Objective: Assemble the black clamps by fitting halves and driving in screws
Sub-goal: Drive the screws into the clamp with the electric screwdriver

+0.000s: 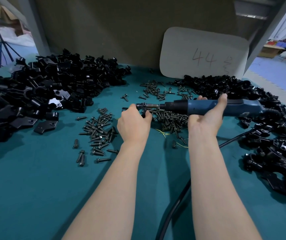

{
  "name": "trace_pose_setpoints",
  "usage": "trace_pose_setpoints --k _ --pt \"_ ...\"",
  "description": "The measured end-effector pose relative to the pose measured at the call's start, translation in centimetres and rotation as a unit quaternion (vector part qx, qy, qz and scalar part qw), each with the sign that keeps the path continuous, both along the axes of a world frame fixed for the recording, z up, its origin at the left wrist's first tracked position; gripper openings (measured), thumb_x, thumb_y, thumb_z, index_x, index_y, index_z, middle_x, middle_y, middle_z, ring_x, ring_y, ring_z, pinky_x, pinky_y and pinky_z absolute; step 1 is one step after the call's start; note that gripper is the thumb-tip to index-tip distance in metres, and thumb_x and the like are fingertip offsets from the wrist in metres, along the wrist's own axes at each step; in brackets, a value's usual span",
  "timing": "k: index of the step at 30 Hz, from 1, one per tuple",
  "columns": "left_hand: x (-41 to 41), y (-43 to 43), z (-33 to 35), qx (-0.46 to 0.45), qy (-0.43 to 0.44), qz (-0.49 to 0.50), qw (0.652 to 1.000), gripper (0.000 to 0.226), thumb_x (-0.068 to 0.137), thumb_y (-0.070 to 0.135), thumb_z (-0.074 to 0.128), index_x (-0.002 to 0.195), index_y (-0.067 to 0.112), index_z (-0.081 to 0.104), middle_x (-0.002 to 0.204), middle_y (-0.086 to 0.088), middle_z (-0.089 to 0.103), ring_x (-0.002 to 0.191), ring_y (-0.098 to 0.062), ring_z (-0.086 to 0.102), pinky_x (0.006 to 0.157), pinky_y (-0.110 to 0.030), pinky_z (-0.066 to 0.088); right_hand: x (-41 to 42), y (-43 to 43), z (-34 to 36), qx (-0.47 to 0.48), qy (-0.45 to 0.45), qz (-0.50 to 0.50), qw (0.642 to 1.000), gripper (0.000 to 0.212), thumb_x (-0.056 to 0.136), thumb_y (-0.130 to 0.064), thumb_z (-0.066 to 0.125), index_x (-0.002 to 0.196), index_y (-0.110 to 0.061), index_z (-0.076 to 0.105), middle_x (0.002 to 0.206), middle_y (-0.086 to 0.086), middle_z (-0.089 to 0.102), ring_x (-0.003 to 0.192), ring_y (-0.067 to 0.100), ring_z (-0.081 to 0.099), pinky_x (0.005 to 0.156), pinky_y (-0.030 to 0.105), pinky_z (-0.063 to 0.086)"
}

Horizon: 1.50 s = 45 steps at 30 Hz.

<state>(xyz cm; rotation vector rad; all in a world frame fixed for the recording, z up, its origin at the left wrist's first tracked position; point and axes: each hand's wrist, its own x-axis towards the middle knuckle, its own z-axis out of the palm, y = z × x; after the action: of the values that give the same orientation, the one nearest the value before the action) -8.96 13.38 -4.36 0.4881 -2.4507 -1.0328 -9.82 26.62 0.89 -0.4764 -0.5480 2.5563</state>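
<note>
Left grip: fingers and thumb curled round 1 black clamp, back of the hand toward the camera
Right grip: wrapped round the barrel of the blue electric screwdriver, palm up, thumb over the far side, fingertips showing above the body
Clamp position: mid-counter, at the left edge of the middle screw heap, mostly hidden by the fingers
Screwdriver: lies roughly level, nose pointing left; its bit meets the right side of the held clamp
Cable: black, showing from under the right forearm down to the near edge of the counter, with another length visible to the right of that arm
Counter: teal cloth surface
Other screws: 1 scatter left of the left wrist, another further back
Left pile: big heap of loose black clamp parts
Right pile: black clamp pieces along the right side, whether assembled I cannot tell
Card: pale, rounded corners, "44" handwritten, standing against the back wall
</note>
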Motion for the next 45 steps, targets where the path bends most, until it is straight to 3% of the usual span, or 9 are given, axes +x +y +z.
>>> trace_pose_setpoints --k 4,11,16,22,26,31,40,45 --pt "0.0 -0.1 -0.1 -0.004 0.0 0.002 1.0 0.029 0.089 0.038 0.058 0.101 0.012 0.059 0.075 -0.004 0.059 0.073 -0.029 0.061 0.059 -0.031 0.041 0.0 -0.1 0.0 0.006 -0.003 0.003 1.0 0.034 0.091 -0.031 0.064 0.114 -0.017 0.044 0.092 0.006 0.057 0.077 0.017 0.062 0.061 0.026 0.053" --pt "0.0 -0.1 -0.1 -0.006 0.005 0.002 1.0 0.028 0.089 0.038 0.058 0.1 0.012 0.06 0.076 -0.003 0.058 0.074 -0.029 0.062 0.06 -0.03 0.041 0.1 -0.2 0.0 0.012 -0.001 0.01 1.0 0.038 0.091 -0.031 0.064 0.119 -0.017 0.043 0.091 0.006 0.057 0.078 0.017 0.062 0.061 0.026 0.053" --pt "0.0 -0.1 -0.2 -0.009 0.007 0.006 1.0 0.028 0.089 0.038 0.058 0.099 0.011 0.06 0.075 -0.002 0.056 0.071 -0.027 0.056 0.06 -0.03 0.039 0.0 -0.4 0.1 0.016 -0.005 0.006 1.0 0.044 0.091 -0.031 0.065 0.125 -0.015 0.042 0.092 0.008 0.058 0.08 0.019 0.062 0.077 0.031 0.055" --pt "0.1 -0.1 -0.1 -0.014 0.009 0.011 1.0 0.027 0.089 0.037 0.058 0.097 0.011 0.06 0.074 -0.002 0.056 0.067 -0.025 0.052 0.058 -0.03 0.037 0.0 -0.6 0.0 0.028 -0.002 0.009 1.0 0.04 0.091 -0.032 0.064 0.121 -0.017 0.042 0.095 0.007 0.058 0.082 0.017 0.063 0.068 0.028 0.054" --pt "0.1 -0.1 -0.2 -0.02 0.01 0.012 1.0 0.027 0.089 0.037 0.058 0.098 0.011 0.06 0.074 -0.001 0.055 0.068 -0.025 0.053 0.059 -0.03 0.038 -0.1 -0.7 -0.1 0.031 0.006 0.008 0.999 0.047 0.092 -0.031 0.063 0.13 -0.016 0.041 0.098 0.008 0.058 0.082 0.018 0.062 0.068 0.028 0.054" --pt "0.2 0.0 0.0 -0.025 0.009 0.012 1.0 0.027 0.089 0.038 0.058 0.096 0.011 0.06 0.072 -0.001 0.054 0.068 -0.026 0.054 0.059 -0.03 0.037 -0.1 -0.8 0.0 0.028 0.029 0.007 0.999 0.042 0.092 -0.03 0.062 0.126 -0.016 0.042 0.096 0.007 0.056 0.078 0.017 0.061 0.067 0.026 0.054" --pt "0.2 -0.6 0.5 -0.017 -0.01 0.015 1.0 0.027 0.085 0.038 0.06 0.085 0.012 0.06 0.069 -0.002 0.056 0.063 -0.025 0.053 0.054 -0.027 0.035 0.3 -0.9 0.2 0.041 0.081 0.047 0.995 0.059 0.087 -0.034 0.066 0.138 -0.013 0.044 0.104 0.008 0.052 0.086 0.022 0.059 0.087 0.034 0.054" --pt "0.3 -0.8 1.3 -0.021 -0.061 -0.006 0.998 0.032 0.083 0.041 0.063 0.07 0.015 0.05 0.059 0.002 0.049 0.054 -0.019 0.051 0.044 -0.023 0.029 0.4 -0.3 0.0 0.037 0.094 0.074 0.992 0.044 0.087 -0.037 0.067 0.12 -0.015 0.049 0.094 0.006 0.054 0.085 0.02 0.06 0.075 0.031 0.054"
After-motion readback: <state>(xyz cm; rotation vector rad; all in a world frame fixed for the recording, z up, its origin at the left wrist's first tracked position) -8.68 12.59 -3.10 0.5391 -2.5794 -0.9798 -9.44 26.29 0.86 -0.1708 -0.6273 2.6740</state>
